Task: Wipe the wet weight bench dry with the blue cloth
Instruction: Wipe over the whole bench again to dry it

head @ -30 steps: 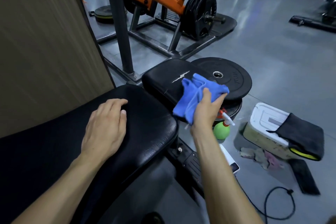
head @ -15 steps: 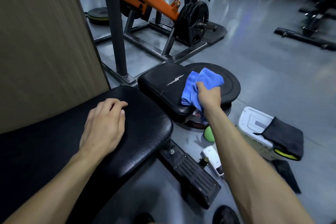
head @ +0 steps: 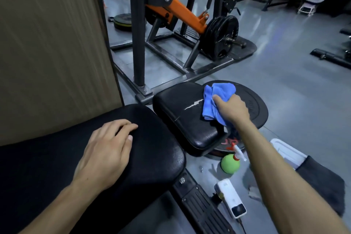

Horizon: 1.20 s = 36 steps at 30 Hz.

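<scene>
My right-hand fingers (head: 218, 99) bunch the blue cloth (head: 216, 100) on the worktop seat pad (head: 182, 119), at one o'clock; my left hand (head: 106, 150) lies flat, fingers relaxed. A weight plate (head: 254, 106) sits behind; my forearm half-hides the spray bottle (head: 230, 163).

Single head-worn wide-angle view, angled forward and down.

Looks from above the near bench pad (head: 57, 167) out over both forearms, close enough for the left hand (head: 106, 154) and right hand (head: 231, 109) to fill the middle ground. Faces the far gym floor (head: 284, 74), with a wood-grain panel (head: 47, 43) near left and an orange machine (head: 180, 13) beyond. No second view to overlap.
</scene>
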### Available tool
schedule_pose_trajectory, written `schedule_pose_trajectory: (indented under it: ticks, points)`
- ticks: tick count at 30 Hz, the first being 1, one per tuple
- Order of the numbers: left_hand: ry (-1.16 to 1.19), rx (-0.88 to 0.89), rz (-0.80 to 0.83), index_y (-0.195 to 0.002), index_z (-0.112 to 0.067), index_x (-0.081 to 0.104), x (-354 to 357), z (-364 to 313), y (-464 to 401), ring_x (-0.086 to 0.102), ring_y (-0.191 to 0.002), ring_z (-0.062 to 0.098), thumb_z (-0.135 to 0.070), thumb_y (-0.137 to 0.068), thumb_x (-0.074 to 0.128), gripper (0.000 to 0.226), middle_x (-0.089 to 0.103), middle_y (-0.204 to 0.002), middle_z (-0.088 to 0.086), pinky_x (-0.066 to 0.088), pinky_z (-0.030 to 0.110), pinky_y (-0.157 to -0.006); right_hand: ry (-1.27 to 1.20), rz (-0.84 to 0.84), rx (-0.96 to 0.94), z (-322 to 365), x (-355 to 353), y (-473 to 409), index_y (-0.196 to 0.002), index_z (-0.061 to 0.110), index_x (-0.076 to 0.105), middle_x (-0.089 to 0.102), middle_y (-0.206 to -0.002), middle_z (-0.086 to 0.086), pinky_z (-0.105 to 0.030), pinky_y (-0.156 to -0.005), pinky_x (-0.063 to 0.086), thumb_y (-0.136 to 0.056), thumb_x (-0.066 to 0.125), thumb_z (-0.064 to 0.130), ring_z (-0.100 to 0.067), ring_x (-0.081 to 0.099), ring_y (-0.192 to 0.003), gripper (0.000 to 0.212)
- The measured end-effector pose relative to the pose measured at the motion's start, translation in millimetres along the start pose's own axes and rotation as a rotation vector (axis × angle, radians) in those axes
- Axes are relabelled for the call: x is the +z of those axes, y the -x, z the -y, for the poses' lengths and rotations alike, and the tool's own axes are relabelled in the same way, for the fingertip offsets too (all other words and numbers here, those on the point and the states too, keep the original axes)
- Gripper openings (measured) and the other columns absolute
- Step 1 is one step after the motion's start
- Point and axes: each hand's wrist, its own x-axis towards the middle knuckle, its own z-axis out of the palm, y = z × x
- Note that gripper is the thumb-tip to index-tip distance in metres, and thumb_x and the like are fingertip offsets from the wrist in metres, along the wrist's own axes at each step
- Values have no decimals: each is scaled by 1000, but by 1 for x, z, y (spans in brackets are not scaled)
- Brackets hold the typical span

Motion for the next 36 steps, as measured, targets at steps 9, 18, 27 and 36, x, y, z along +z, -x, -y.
schedule_pose_trajectory:
  ticks: [9, 18, 27, 36]
  points:
    - [19, -24, -5, -130, -28, 62, 1, 0, -1, 48, -127, 5, -35, -101, 31, 44, 56, -133, -17, 30, 27, -110, 293, 208, -241, -1, -22, -21, -90, 1, 59, 62, -95, -16, -37, -72, 37, -90, 50, 68, -32, 55, -85, 68]
    - [44, -30, -12, -129, -33, 62, 1, -2, -4, 47, -128, 1, -35, -101, 35, 39, 54, -135, -22, 33, 28, -109, 350, 300, -329, 79, 23, -65, -126, 10, 60, 62, -130, -18, -40, -88, 45, -81, 43, 76, -35, 59, -112, 82]
    - [36, -40, -10, -130, -35, 60, 3, 1, -2, 44, -131, -1, -34, -102, 36, 37, 52, -137, -24, 30, 23, -110, 514, 363, -839, 112, 61, -47, -74, 19, 51, 65, -85, -5, -42, -79, 41, -90, 42, 69, -30, 56, -85, 53]
    - [14, -39, -2, -131, -35, 59, 3, 2, -3, 43, -132, 2, -32, -102, 32, 40, 51, -137, -22, 29, 24, -113, 682, 446, -754, 162, 96, -35, -92, 15, 62, 65, -107, -17, -39, -78, 41, -87, 40, 65, -34, 56, -96, 54]
